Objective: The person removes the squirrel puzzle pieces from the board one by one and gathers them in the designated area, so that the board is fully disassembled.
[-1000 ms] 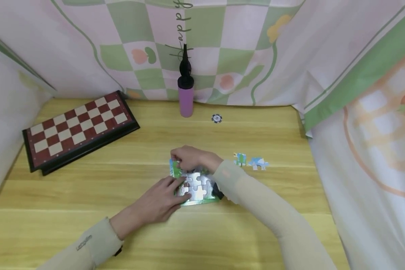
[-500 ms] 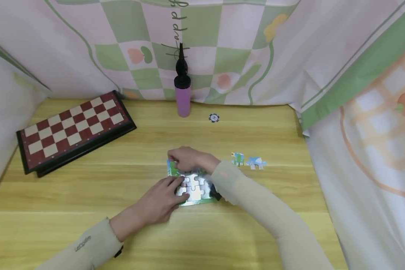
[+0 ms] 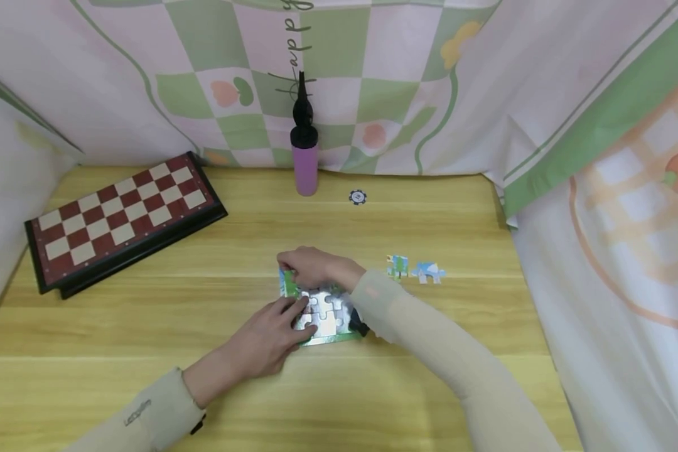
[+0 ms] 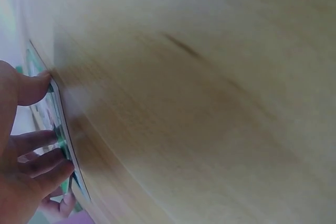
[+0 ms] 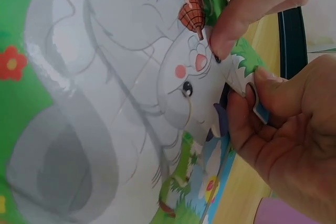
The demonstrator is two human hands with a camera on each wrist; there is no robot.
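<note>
Lying flat near the middle of the table (image 3: pixel 147 326), the puzzle (image 3: pixel 323 317) shows a grey cartoon animal on green grass in the right wrist view. The right hand (image 3: pixel 311 267) curls over its far left corner, thumb and fingers pinching a piece (image 5: pixel 244 85) at the board's edge. The left hand (image 3: pixel 271 336) rests on the near left part, its fingers (image 4: pixel 39 153) spread fairly straight and pressing on the surface while the thumb sits against the edge. Both forearms, in beige sleeves, cross the front of the table and cover much of the puzzle from the head camera; the right sleeve hides its right side.

Just to the right of the puzzle, apart from it, lie two loose pieces (image 3: pixel 415 269), side by side. Farther back sits a small dark chip (image 3: pixel 358 197), and left of it a purple pump (image 3: pixel 306 154) with a black top stands upright against the cloth (image 3: pixel 429 81), a pink and green checked backdrop that drapes around the table on three sides. A chessboard (image 3: pixel 121 216) in red and cream lies at an angle on the far left, well apart from the hands.
</note>
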